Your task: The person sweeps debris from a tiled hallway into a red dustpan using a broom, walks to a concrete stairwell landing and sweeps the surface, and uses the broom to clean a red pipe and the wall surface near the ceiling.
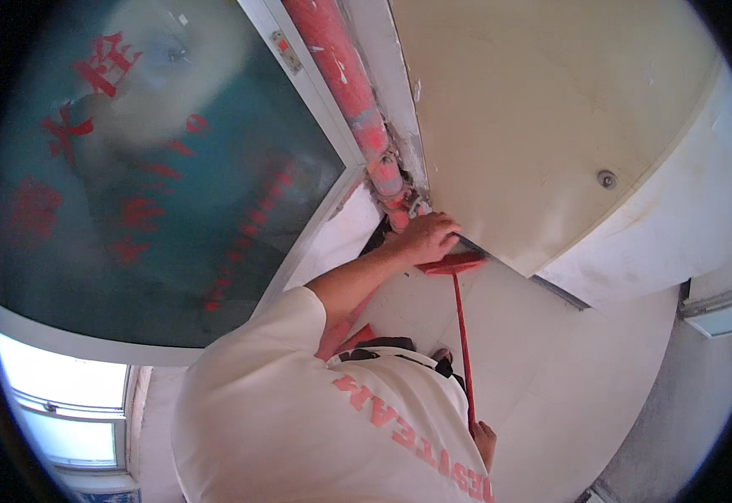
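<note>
My left hand (423, 237) reaches down into the floor corner at the foot of a red pipe (358, 101). Its fingers curl over the flat red head (458, 264) of a long-handled tool. The tool's thin red pole (463, 352) runs from that head back toward my body. My right hand (484, 442) grips the pole's near end, beside my white shirt with red lettering (324, 419). The head lies on the pale floor, right under the lower edge of a cream door panel (542, 126).
A large glass pane (156, 184) with red characters in a white frame fills the left. The red pipe runs along the frame down to the floor. Pale floor tiles (550, 369) spread to the right. A bright window (64, 394) is at lower left. Dark shoes (391, 344) show near my body.
</note>
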### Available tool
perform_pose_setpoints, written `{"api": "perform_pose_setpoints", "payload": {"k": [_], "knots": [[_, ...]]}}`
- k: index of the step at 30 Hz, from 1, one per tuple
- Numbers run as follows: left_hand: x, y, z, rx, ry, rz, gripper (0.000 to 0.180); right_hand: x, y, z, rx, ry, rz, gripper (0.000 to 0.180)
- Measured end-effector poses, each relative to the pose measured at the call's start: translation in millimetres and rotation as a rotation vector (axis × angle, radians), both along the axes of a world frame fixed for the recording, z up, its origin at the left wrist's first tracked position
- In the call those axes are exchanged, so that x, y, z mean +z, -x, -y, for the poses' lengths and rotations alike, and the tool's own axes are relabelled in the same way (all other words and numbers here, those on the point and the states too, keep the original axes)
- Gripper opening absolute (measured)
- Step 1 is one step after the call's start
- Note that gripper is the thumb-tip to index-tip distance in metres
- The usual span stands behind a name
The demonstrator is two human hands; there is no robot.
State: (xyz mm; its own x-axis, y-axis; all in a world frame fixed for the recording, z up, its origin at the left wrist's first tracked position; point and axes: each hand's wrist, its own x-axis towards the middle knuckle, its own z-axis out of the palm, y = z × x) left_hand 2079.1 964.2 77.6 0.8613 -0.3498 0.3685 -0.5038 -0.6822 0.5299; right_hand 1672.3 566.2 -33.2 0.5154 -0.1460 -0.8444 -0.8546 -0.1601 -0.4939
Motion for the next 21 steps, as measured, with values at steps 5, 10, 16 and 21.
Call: {"api": "perform_pose_setpoints", "payload": {"k": [5, 10, 16, 21], "knots": [[93, -11, 38, -0.109, -0.018, 0.213, 0.021, -56, 15, 47, 0.194, 0.023, 0.117, 0.034], [67, -33, 14, 0.055, -0.031, 0.13, 0.02, -37, -9, 28, 0.29, 0.066, -0.143, 0.039], [-21, -28, -30, 0.153, -0.072, -0.122, 0.017, -19, 7, -9, 0.083, 0.025, -0.178, 0.04], [-25, -59, -32, 0.082, 0.01, -0.212, 0.014, -26, 32, -47, 0.07, 0.105, -0.222, 0.043]]}}
